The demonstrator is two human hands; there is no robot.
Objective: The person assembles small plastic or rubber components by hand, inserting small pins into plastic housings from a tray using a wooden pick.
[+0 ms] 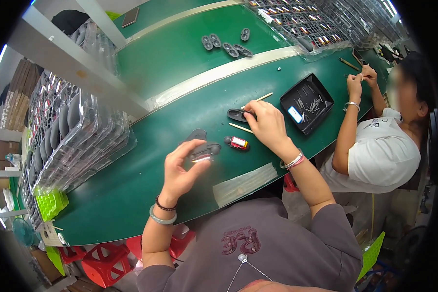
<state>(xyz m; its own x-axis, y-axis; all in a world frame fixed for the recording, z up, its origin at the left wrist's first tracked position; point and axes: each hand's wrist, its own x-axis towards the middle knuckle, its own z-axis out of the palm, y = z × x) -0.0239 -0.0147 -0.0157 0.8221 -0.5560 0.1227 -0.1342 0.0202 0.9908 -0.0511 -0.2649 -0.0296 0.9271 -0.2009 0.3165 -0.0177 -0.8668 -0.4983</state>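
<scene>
My left hand (177, 170) pinches a small dark grey oval shell (208, 150) between thumb and fingers, a little blurred, with a pale strip along its lower side. Behind those fingers another grey shell (195, 136) is partly hidden. Farther right, my right hand (267, 121) has its thumb and fingertips closed on the end of a dark oval shell (236, 115) with a hollow inside. Between my hands lies a dark piece carrying a red and white block (237, 142). One thin pale stick (241, 127) lies beside my right fingertips, and another (264, 97) beyond that hand.
At right stands a black tray (306, 127) of thin slivers. Several grey oval shells (229, 49) lie on the far green surface past a pale strip. Stacked clear trays (78, 141) rise at left, more (301, 24) at the back. A co-worker (374, 141) sits at right.
</scene>
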